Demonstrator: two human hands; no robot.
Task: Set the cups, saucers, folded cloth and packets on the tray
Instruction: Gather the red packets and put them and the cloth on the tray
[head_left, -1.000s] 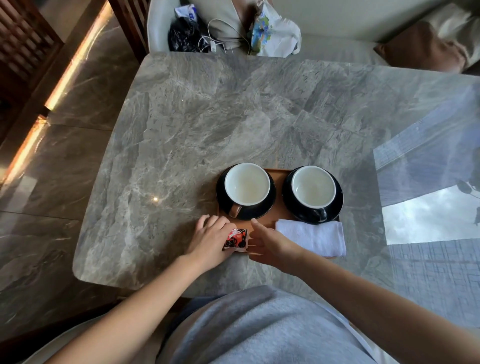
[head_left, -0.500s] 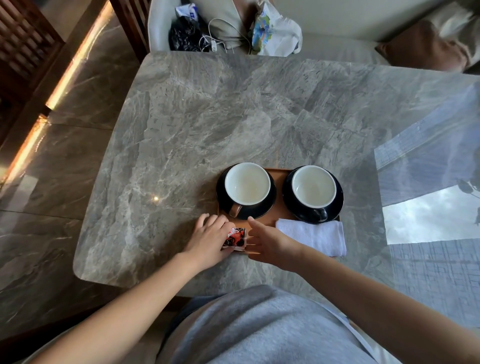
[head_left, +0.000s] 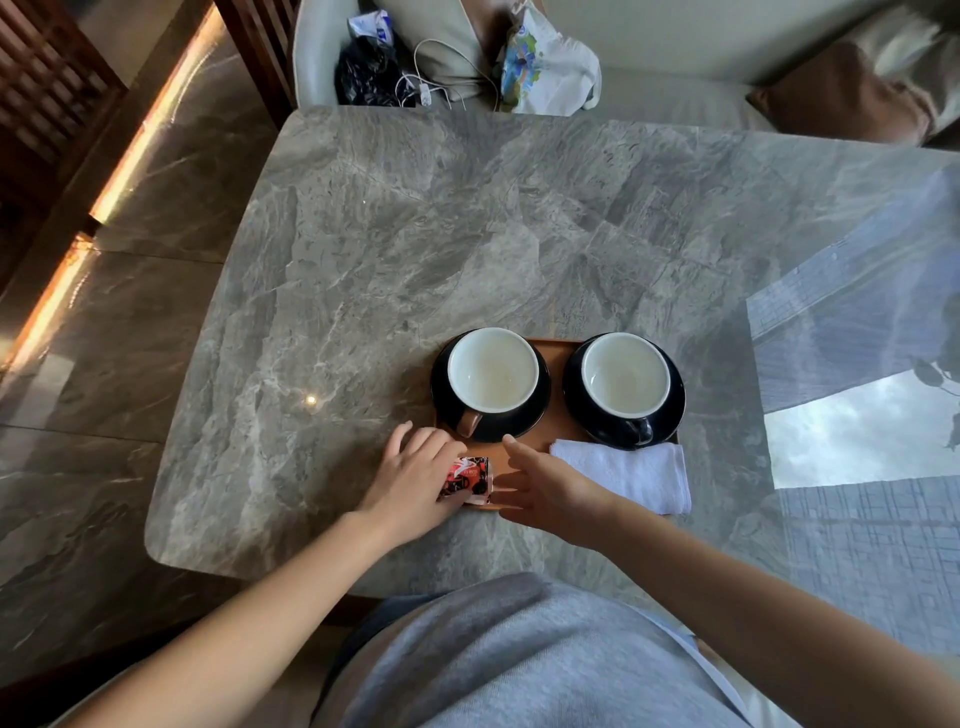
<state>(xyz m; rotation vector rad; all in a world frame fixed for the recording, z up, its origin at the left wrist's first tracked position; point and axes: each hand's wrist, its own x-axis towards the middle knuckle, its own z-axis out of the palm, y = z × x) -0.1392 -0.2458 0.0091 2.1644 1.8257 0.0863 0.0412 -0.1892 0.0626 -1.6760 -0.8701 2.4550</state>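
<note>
A: Tray (head_left: 555, 358), brown, is seen on the grey marble counter (head_left: 415, 249), near edge, centre-right. Two cups on saucers are set on it.

B: Cups placed how?

A: Left cup (head_left: 492, 370) is seated on the left saucer (head_left: 524, 415), far-left part of the tray, handle turned toward the near side. Right cup (head_left: 625, 375) is seated on the right saucer (head_left: 670, 405), far-right part, handle also near. Both are white inside, dark outside, upright.

B: Cloth?

A: Folded cloth (head_left: 628, 474), white, is laid at the near-right of the tray, just beside the right saucer; its near edge is hung past the tray rim.

B: Packets?

A: Packet (head_left: 466, 479), red and black print, is found at the near-left corner of the tray. More than one cannot be told.

B: Hands?

A: Left hand (head_left: 415, 480) is laid over the packet's left side, fingers curled on it, gripping it against the tray. Right hand (head_left: 545, 486) is held open, fingers extended toward the packet's right edge; contact cannot be told.

B: Background?

A: A chair (head_left: 322, 57) with bags and a cable is seen past the far edge.
</note>
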